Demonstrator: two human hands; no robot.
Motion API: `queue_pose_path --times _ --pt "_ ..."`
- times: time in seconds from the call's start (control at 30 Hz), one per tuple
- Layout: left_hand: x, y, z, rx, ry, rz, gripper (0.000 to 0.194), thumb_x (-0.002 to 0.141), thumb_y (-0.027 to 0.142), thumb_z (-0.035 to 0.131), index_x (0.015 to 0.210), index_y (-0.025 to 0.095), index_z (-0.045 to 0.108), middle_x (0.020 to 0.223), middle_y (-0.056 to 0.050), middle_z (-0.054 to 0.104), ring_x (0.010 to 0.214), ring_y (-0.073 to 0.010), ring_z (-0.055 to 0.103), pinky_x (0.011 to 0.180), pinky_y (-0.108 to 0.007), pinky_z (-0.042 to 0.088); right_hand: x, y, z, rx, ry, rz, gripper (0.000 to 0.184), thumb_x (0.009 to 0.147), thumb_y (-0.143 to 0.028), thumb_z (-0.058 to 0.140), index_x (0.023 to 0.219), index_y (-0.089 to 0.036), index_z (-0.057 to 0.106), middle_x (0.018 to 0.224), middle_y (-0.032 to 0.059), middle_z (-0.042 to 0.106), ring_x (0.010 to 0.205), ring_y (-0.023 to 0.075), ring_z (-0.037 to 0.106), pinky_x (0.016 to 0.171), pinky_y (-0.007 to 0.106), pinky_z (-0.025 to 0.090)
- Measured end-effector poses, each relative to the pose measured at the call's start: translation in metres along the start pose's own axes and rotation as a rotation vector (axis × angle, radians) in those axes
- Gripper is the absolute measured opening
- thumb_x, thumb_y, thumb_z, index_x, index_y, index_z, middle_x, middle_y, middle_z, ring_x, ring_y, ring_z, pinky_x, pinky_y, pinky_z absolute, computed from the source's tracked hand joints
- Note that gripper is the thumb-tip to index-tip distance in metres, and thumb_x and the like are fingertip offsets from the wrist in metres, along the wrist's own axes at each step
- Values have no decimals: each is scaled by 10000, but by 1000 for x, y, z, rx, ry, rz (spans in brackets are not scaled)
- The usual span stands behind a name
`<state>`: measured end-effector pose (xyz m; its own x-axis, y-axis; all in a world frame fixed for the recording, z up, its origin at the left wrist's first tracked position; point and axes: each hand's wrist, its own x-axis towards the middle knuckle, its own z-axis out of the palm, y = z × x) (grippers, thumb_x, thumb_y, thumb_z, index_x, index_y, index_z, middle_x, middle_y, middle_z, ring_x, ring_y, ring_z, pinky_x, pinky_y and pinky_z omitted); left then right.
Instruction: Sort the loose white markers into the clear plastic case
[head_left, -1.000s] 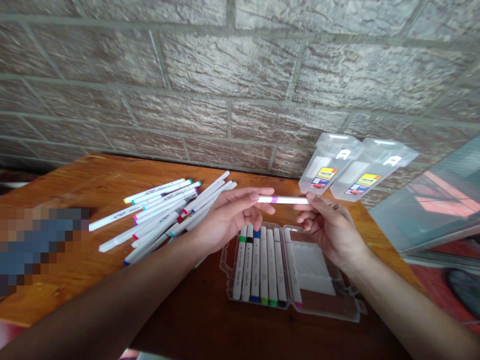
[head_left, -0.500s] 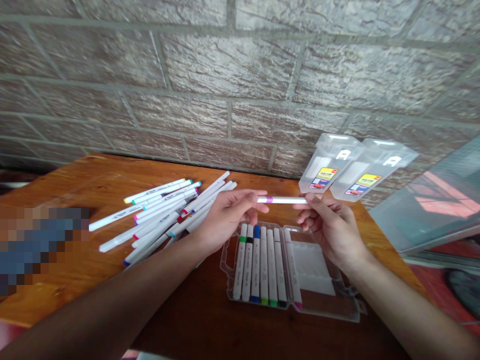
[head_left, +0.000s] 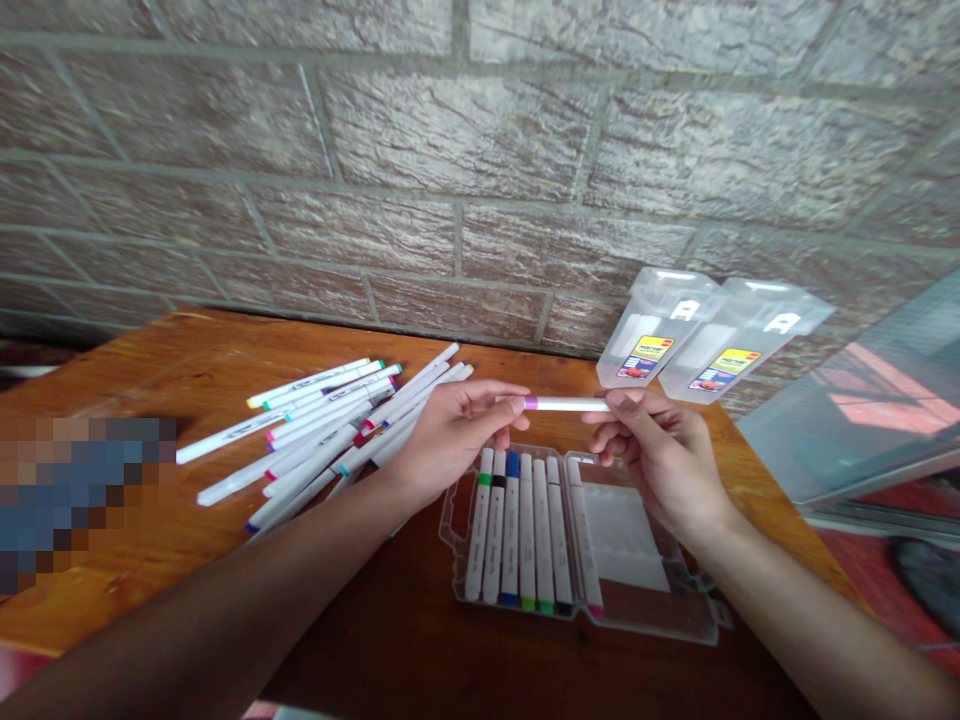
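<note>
A white marker with a purple band (head_left: 566,404) lies level between my two hands, above a clear plastic case. My left hand (head_left: 469,425) pinches its banded end, while the fingers of my right hand (head_left: 660,445) close on the other end. Below them the clear case (head_left: 712,625) lies unfolded on the table. Its left half holds several white markers (head_left: 525,540) in a row, with green, black and blue caps among them. One pink-tipped marker (head_left: 586,545) sits at the left of the right half.
A loose pile of white markers (head_left: 322,440) with coloured ends lies left of my left hand. Two clear upright containers with labels (head_left: 641,340) stand at the back right, against the brick wall (head_left: 450,150). The wooden table (head_left: 150,370) ends at the right near a glass panel (head_left: 862,400).
Both hands have shifted very slightly left with the marker. The left fingertips now cover more of its banded end. The pile and the case look the same.
</note>
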<state>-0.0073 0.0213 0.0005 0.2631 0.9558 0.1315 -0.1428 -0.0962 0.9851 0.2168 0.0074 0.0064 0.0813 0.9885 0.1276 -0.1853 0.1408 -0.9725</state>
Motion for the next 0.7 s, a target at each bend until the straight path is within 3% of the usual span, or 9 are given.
queue_pose_path --times 0.33,0.47,0.7 --pt "-1 10 4 110 39 13 327 818 410 804 995 136 779 751 -50 734 538 -96 581 493 -214 400 -4 1 -1 -110 -52 -71 226 803 -396 853 882 -199 773 787 54 775 536 124 638 461 219 513" --pt "-2 5 3 144 8 34 315 839 418 787 989 142 773 758 -47 737 559 -104 598 508 -210 422 -5 1 1 -211 -48 -96 252 750 -393 891 883 -209 782 648 13 722 505 126 616 458 221 514" --pt "-8 0 5 296 -75 155 251 903 390 723 959 148 764 733 -35 725 576 -115 594 529 -211 426 -12 2 4 -495 -70 -308 192 740 -361 892 843 -223 807 767 41 784 597 174 689 525 262 572"
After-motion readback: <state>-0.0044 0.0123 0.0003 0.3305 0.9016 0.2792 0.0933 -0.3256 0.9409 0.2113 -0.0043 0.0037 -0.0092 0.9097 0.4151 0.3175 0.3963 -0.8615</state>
